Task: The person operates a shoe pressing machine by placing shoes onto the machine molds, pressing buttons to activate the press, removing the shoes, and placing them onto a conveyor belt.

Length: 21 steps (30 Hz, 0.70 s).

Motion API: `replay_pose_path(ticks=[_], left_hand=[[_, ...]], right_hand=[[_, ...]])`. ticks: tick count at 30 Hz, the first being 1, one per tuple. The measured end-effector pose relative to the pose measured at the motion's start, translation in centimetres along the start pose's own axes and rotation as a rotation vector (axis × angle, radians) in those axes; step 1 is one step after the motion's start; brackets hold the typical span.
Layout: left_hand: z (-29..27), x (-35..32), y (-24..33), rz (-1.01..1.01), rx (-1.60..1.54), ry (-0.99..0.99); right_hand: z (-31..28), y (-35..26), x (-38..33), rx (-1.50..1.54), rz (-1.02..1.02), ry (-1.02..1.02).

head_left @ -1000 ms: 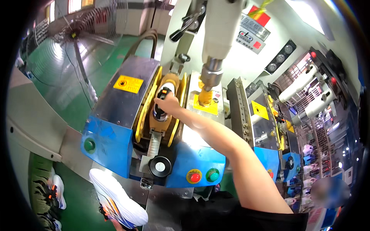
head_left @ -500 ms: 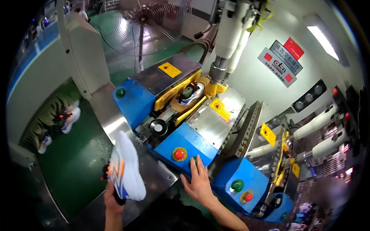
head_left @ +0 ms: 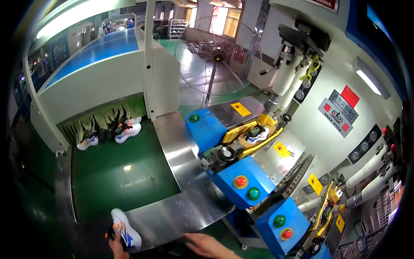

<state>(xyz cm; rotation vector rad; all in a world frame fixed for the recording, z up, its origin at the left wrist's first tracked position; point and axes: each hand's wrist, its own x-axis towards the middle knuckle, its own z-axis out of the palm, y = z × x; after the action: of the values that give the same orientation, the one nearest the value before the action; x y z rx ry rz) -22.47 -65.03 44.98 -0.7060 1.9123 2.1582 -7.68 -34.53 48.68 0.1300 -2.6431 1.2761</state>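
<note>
My left hand point(head_left: 115, 247) is closed around a white sneaker point(head_left: 127, 231) with orange and blue marks and dark laces, its sole turned to the right. The sneaker is above the near left end of the steel ledge point(head_left: 161, 226). My right hand point(head_left: 208, 246) is low at the ledge's front edge, fingers stretched out, holding nothing. Ahead of it, the blue machine front carries a red button point(head_left: 240, 182) and a green button point(head_left: 253, 194). Another white sneaker point(head_left: 257, 135) sits between the machine's yellow side plates, below a white press cylinder point(head_left: 290, 74).
On the left, several sneakers point(head_left: 128, 132) rest on a green conveyor belt point(head_left: 125, 177) at a strip curtain. A second pressing station point(head_left: 282, 226) stands at the right. A large floor fan point(head_left: 217, 58) is behind the machine.
My right hand has come away from the green button, back and down. The held sneaker appears lower and farther left. The view has shifted, showing more of the conveyor, the fan and the room behind.
</note>
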Motion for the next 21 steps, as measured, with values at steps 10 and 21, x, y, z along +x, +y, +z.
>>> replay_pose_path(ticks=[10, 21], left_hand=[[-14.1, 16.5, -6.7, 0.148, 0.502, 0.001], [-16.7, 45.7, -0.7, 0.69, 1.115, 0.311]], right_hand=[[14.4, 0.1, 13.9, 0.491, 0.639, -0.116], [39.7, 4.6, 66.5, -0.225, -0.466, -0.445]])
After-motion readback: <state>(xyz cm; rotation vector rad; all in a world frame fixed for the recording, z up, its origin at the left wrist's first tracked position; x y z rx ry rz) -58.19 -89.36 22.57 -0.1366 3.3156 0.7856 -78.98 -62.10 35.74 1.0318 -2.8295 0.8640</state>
